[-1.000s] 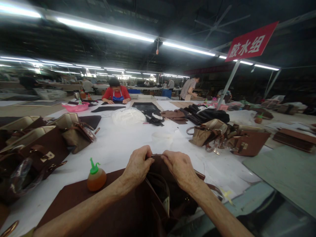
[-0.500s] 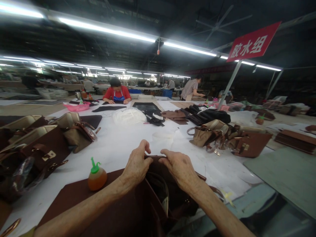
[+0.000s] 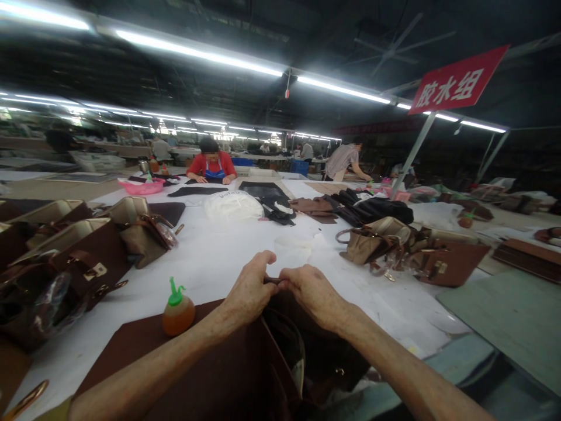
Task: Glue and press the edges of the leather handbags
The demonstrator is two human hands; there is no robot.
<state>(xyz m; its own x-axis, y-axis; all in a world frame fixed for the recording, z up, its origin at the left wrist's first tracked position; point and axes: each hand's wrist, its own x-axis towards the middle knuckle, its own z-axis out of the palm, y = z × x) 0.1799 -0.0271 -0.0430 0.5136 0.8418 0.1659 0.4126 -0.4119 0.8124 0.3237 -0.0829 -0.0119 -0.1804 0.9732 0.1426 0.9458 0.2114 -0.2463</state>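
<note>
A dark brown handbag (image 3: 210,368) lies before me, its opening and dark lining showing between my forearms. My left hand (image 3: 252,289) is closed on the bag's far edge, with the fingers partly hidden behind it. Right beside it, my right hand (image 3: 313,292) pinches the same edge between thumb and fingers. A short strip of brown edge shows between the two hands. Left of my left forearm stands a squat glue bottle (image 3: 178,316) with amber liquid and a green spout.
Finished-looking brown handbags (image 3: 105,257) crowd the left side, and more handbags (image 3: 451,257) stand at the right. Across the white table (image 3: 228,240) lie a white plastic bag (image 3: 232,206), dark fabric pieces (image 3: 368,206) and a pink basin (image 3: 141,186). A co-worker in red (image 3: 211,166) sits opposite.
My right hand has moved slightly left, closer to my left hand, and its fingers have closed on the bag's edge. The whole view has shifted a little.
</note>
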